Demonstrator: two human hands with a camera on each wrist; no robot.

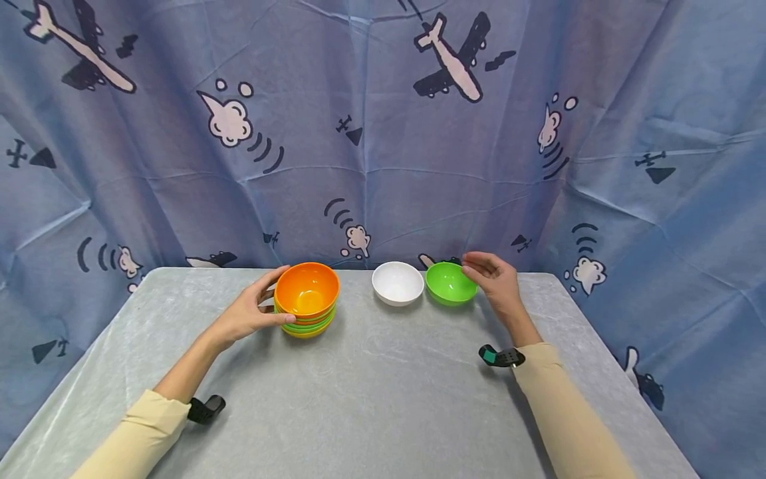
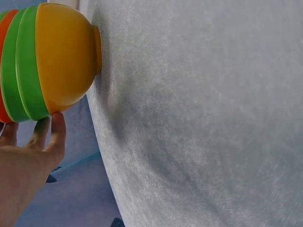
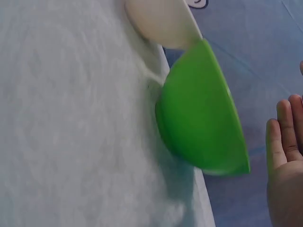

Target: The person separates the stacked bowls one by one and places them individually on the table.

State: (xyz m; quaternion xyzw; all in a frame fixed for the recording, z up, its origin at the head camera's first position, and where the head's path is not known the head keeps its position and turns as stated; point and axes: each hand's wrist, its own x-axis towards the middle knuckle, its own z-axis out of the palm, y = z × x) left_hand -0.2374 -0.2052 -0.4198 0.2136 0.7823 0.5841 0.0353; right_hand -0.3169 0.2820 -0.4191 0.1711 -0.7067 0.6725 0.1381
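On the left of the table, a stack of bowls [image 1: 306, 293] has an orange one on top, with green and orange rims below. At its bottom is a yellow-orange bowl [image 2: 66, 56]. My left hand [image 1: 254, 309] holds the stack from its left side, thumb at the front and fingers round the back. A single green bowl [image 1: 450, 285] stands upright farther right. Beside its right rim is my right hand [image 1: 493, 279]; in the right wrist view its fingers [image 3: 286, 125] look fairly straight and apart from the bowl.
A white bowl [image 1: 397, 284] stands just left of the green bowl, their rims very close. The grey-white table [image 1: 371, 399] ends right behind the bowls, where a blue curtain [image 1: 383, 133] with airplane prints hangs. Each wrist wears a black device.
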